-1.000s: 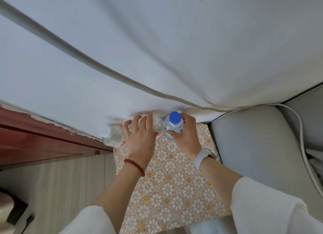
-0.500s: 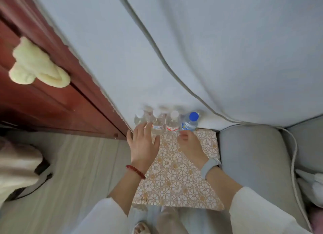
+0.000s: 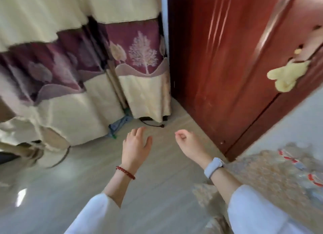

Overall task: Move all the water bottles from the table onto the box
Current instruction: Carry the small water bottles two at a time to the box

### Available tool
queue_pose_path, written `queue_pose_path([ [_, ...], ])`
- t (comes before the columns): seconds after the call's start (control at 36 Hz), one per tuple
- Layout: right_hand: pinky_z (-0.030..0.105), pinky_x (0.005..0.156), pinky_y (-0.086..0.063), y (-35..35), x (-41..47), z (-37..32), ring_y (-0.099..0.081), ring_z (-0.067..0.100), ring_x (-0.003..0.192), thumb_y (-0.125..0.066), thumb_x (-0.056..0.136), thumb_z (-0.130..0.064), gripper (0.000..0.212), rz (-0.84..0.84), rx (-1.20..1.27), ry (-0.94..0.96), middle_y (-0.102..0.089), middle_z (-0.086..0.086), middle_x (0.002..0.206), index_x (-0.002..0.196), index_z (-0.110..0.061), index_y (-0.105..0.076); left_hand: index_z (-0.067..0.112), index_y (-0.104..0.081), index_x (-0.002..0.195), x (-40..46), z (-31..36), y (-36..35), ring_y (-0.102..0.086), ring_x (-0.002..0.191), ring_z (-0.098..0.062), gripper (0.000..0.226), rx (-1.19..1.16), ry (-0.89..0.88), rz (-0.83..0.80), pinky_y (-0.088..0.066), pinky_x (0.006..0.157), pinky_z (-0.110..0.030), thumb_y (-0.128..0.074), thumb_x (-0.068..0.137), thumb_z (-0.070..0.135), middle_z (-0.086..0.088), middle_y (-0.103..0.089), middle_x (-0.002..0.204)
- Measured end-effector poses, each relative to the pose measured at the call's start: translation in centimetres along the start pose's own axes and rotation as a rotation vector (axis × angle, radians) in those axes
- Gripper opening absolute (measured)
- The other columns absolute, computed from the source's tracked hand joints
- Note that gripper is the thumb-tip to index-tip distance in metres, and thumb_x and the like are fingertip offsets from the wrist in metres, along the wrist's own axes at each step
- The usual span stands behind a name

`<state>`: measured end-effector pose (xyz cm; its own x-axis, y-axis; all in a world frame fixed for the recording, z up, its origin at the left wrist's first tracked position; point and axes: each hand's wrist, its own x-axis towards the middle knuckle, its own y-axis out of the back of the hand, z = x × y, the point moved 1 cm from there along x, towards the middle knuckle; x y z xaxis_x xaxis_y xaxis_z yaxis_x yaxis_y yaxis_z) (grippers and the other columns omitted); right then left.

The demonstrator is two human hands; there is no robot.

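A: As the view has swung from the wall to the door (image 3: 218, 62) and curtain (image 3: 73, 62), what do the hands hold?

B: Nothing. Left hand (image 3: 135, 146) is spread; right hand (image 3: 189, 145) is loosely curled. Both have left the bottles (image 3: 295, 165), a blurred group on the patterned box (image 3: 262, 178) at right. Probably the person turns back for more.

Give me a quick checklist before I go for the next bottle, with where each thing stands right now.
1. Left hand free: ok, fingers straight, holding nothing.
2. Right hand free: ok, fingers loosely curled, nothing held.
3. Bottles on the box: cannot tell, only blurred red-and-white labels at the right edge.
4. Table in view: not ok, only curtain, door and floor show.
5. Next bottle located: not ok, none ahead.
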<state>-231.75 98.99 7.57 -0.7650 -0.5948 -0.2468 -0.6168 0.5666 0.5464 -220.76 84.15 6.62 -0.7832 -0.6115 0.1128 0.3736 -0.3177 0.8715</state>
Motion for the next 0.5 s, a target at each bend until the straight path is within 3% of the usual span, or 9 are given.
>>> queue_pose_path([
  [0.14, 0.034, 0.092, -0.045, -14.6, -1.5, -11.3, -0.059, 0.026, 0.108, -0.048, 0.092, -0.019, 0.024, -0.226, -0.021, 0.149, -0.065, 0.010, 0.113, 0.110, -0.009, -0.060, 0.011, -0.051, 0.125, -7.1, -16.0, 10.7, -0.051, 0.113, -0.033, 0.042, 0.057, 0.268, 0.153, -0.044, 0.092, -0.045, -0.056, 0.087, 0.028, -0.013, -0.056, 0.121],
  [0.22, 0.030, 0.093, -0.042, -23.1, -3.3, -17.0, -0.056, 0.022, 0.111, -0.046, 0.093, -0.021, 0.027, -0.403, -0.091, 0.227, -0.062, 0.006, 0.117, 0.116, -0.011, -0.057, 0.010, -0.054, 0.122, -12.6, -23.8, 15.7, -0.054, 0.109, -0.034, 0.039, 0.047, 0.468, 0.246, -0.045, 0.091, -0.045, -0.056, 0.088, 0.028, -0.014, -0.058, 0.118],
  [0.39, 0.032, 0.093, -0.044, -39.1, -7.4, -26.2, -0.059, 0.025, 0.106, -0.047, 0.092, -0.019, 0.026, -0.712, -0.257, 0.447, -0.064, 0.011, 0.113, 0.113, -0.010, -0.059, 0.009, -0.057, 0.119, -22.7, -35.3, 22.4, -0.052, 0.112, -0.032, 0.036, 0.017, 0.799, 0.452, -0.041, 0.096, -0.048, -0.056, 0.088, 0.027, -0.012, -0.059, 0.118],
  [0.5, 0.031, 0.093, -0.042, -49.3, -10.4, -31.2, -0.058, 0.025, 0.108, -0.046, 0.093, -0.020, 0.027, -0.885, -0.391, 0.644, -0.064, 0.012, 0.116, 0.116, -0.009, -0.057, 0.009, -0.056, 0.120, -27.9, -41.5, 25.8, -0.054, 0.111, -0.031, 0.036, 0.062, 0.967, 0.535, -0.040, 0.094, -0.043, -0.055, 0.089, 0.027, -0.011, -0.060, 0.119],
])
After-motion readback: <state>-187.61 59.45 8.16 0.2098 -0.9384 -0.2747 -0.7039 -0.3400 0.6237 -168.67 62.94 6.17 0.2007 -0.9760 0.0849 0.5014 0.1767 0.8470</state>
